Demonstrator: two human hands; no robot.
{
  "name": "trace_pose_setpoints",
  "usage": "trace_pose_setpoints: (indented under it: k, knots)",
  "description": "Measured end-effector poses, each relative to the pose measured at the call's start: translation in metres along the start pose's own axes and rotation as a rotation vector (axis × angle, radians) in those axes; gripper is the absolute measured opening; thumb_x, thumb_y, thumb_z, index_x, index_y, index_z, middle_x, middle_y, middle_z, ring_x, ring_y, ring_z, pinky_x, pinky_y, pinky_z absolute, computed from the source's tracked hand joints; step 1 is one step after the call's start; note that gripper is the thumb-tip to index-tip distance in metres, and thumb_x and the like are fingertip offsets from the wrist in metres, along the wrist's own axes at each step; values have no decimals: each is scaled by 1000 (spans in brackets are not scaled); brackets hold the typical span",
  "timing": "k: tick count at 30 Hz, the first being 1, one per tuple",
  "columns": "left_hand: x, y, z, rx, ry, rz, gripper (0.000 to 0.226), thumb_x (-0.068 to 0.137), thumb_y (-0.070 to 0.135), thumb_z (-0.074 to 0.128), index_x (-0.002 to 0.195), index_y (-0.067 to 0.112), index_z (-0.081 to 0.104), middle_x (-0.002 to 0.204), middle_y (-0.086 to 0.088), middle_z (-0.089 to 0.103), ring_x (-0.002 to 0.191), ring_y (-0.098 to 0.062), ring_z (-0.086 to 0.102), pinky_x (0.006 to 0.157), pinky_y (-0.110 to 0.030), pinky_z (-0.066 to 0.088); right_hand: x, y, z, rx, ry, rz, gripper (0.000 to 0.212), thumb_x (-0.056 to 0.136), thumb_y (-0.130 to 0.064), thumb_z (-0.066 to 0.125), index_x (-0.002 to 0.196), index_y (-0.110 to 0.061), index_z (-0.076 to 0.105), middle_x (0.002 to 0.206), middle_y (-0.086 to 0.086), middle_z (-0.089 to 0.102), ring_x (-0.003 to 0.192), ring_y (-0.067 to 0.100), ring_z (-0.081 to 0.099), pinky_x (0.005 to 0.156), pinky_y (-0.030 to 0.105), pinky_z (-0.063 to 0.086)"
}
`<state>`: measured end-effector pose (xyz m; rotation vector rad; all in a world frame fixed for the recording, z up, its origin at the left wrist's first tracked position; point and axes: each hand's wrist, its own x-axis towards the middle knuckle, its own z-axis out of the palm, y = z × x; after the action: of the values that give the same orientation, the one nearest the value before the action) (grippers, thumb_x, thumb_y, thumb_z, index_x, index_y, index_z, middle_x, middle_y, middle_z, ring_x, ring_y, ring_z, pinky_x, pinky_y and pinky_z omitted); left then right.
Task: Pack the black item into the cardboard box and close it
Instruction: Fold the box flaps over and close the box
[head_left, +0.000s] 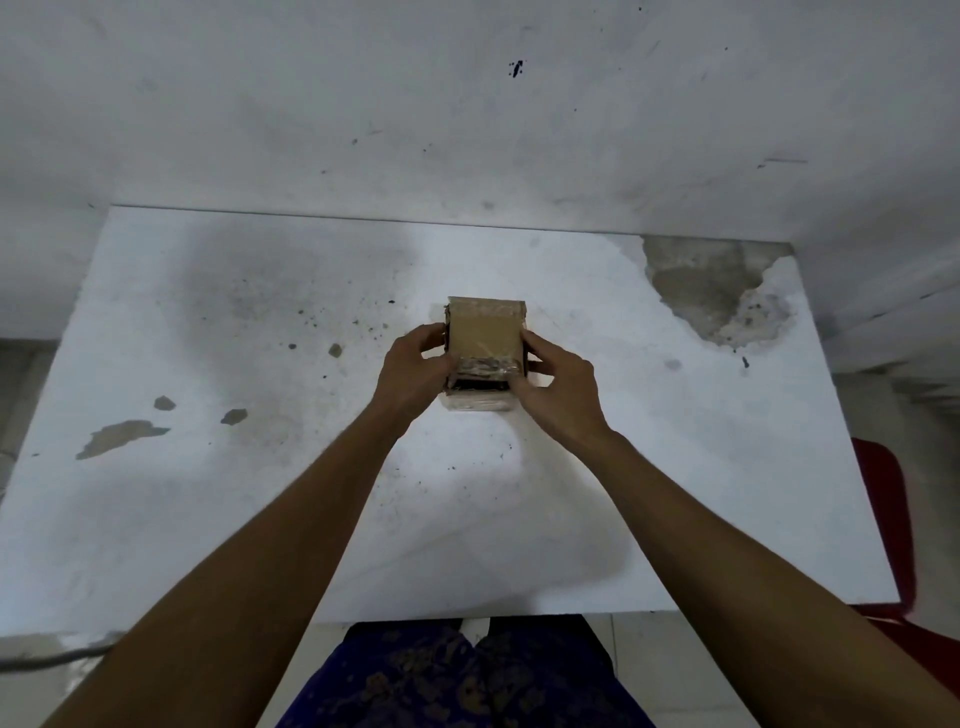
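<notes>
A small cardboard box (484, 332) stands in the middle of the white table (260, 493). Its top flap lies nearly flat, with a taped, shiny front edge. A dark gap under that edge shows a sliver of the black item (477, 385) inside. My left hand (413, 371) grips the box's left side, fingers curled round the upper corner. My right hand (556, 387) holds the right side, thumb pressing near the flap's front corner. Most of the black item is hidden by the flap.
The table is worn, with chipped patches at the left (122, 436) and a large bare patch at the far right corner (711, 291). A stained white wall rises right behind it. A red chair (883, 519) stands off the table's right edge.
</notes>
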<state>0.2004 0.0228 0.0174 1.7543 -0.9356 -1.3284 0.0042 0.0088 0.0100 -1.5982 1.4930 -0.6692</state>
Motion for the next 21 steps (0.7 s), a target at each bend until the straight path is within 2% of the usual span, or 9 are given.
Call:
trace_pose_setpoints:
  k: [2, 5, 6, 9, 12, 15, 18, 21]
  knots:
    - [1, 0, -1, -14, 10, -17, 43, 87, 21, 66, 129, 23, 57, 130, 2, 61, 116, -17, 59, 94, -47, 54, 0, 2, 0, -97, -7, -60, 67, 77, -23, 74, 140, -25, 53, 127, -8, 67, 108, 9, 66, 88, 20, 54]
    - [3, 1, -1, -3, -2, -3, 40, 87, 24, 67, 126, 24, 58, 127, 2, 63, 114, -18, 61, 89, -47, 56, -1, 7, 1, -248, -2, -180, 59, 86, -17, 68, 143, -17, 49, 128, -1, 67, 108, 18, 66, 90, 6, 39]
    - [3, 2, -1, 3, -4, 3, 40, 87, 24, 67, 126, 23, 59, 125, 2, 64, 114, -18, 61, 89, -48, 56, -2, 9, 0, -300, -6, -230, 56, 91, -15, 63, 144, -15, 47, 130, 1, 66, 109, 20, 66, 89, 7, 38]
    - [3, 3, 0, 48, -2, 17, 39, 86, 23, 66, 124, 26, 61, 123, 7, 65, 113, -16, 62, 93, -48, 54, -4, 15, -2, -406, -15, -365, 50, 99, -13, 54, 147, -9, 42, 139, 10, 58, 110, 31, 66, 91, 26, 48]
    - [2, 5, 1, 78, 2, 26, 36, 86, 24, 66, 122, 28, 61, 119, 12, 64, 111, -14, 62, 95, -47, 52, -3, 18, -6, -497, -55, -397, 51, 99, -6, 51, 149, -5, 37, 141, 17, 56, 107, 39, 66, 91, 37, 52]
    - [0, 6, 2, 90, -3, 41, 37, 86, 24, 66, 122, 28, 61, 119, 10, 63, 110, -15, 63, 96, -47, 52, -1, 16, -7, -548, -80, -404, 53, 97, 1, 52, 148, 0, 37, 129, 21, 63, 89, 43, 68, 78, 43, 57]
    - [-2, 6, 2, 103, 1, 54, 40, 88, 22, 64, 127, 28, 58, 128, 7, 62, 103, -14, 66, 92, -43, 55, -1, 12, -8, -580, -87, -404, 53, 95, 0, 53, 146, 4, 38, 116, 22, 68, 73, 42, 67, 66, 43, 55]
    - [-4, 6, 4, 115, 7, 76, 42, 91, 24, 61, 132, 28, 56, 131, 9, 60, 93, -4, 67, 71, -20, 55, -4, 7, -6, -601, -77, -412, 56, 89, 6, 60, 142, 9, 41, 109, 25, 70, 58, 40, 63, 53, 42, 54]
